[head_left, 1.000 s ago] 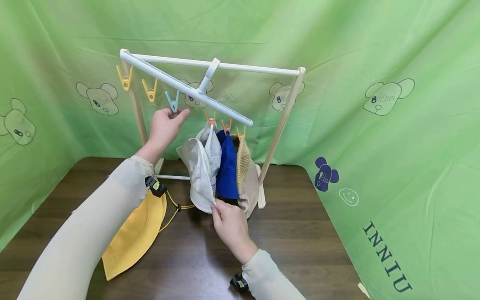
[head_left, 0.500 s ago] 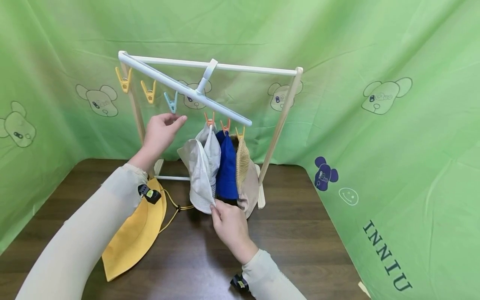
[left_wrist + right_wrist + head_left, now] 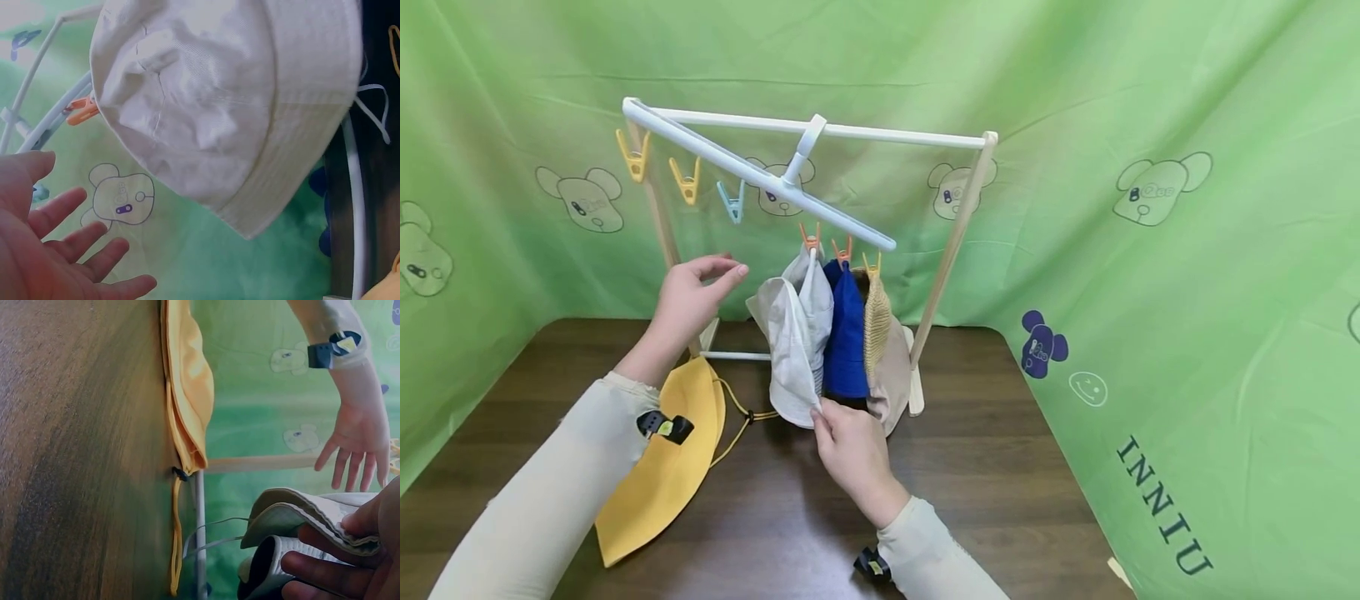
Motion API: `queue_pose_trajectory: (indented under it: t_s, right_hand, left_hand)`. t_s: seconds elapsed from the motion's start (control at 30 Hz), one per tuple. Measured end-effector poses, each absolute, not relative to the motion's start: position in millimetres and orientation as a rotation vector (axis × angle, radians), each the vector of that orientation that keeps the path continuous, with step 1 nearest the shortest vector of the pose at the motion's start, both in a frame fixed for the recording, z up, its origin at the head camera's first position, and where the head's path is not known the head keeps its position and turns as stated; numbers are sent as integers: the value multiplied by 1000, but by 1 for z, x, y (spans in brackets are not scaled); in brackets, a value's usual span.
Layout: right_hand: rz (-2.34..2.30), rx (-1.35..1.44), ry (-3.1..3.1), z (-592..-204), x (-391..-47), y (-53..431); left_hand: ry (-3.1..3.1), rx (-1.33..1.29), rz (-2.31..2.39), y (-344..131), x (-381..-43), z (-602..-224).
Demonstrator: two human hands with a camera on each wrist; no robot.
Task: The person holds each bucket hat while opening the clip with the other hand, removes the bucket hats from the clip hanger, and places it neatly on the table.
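Observation:
A white hanger bar (image 3: 760, 179) with coloured clips hangs from a small wooden rack (image 3: 955, 242). Three hats hang from its right clips: a cream bucket hat (image 3: 793, 333), a blue hat (image 3: 844, 333) and a straw-and-beige hat (image 3: 883, 342). My right hand (image 3: 842, 437) pinches the cream hat's lower brim (image 3: 312, 519). My left hand (image 3: 692, 292) hovers open and empty below the blue clip (image 3: 730, 202), left of the cream hat (image 3: 231, 100). A yellow hat (image 3: 662, 467) lies on the table under my left forearm.
The rack stands on a dark wooden table (image 3: 1000, 483) ringed by green cloth walls (image 3: 1187, 250). Two yellow clips (image 3: 658, 167) hang free on the bar's left end. The yellow hat's cord (image 3: 741, 421) trails toward the rack's base.
My left hand has let go of the blue clip and dropped down and left, its fingers spread. My right hand keeps its pinch on the cream hat's brim.

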State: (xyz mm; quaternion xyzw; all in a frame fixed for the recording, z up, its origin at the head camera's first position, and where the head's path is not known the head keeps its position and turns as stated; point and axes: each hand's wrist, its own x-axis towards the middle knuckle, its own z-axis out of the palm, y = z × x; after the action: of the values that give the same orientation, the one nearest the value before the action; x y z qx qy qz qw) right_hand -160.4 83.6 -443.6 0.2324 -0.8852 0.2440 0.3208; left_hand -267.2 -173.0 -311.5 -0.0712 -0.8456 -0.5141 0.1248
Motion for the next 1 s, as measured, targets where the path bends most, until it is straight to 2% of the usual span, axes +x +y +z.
queue_pose_trajectory:
  t_s: [0.43, 1.0]
  right_hand:
    - [652, 617, -2336, -443, -160, 82]
    - [639, 625, -2319, -443, -158, 81]
  left_hand:
    - [-2479, -263, -1398, -181, -237, -326]
    - [-2515, -320, -1327, -189, -213, -360]
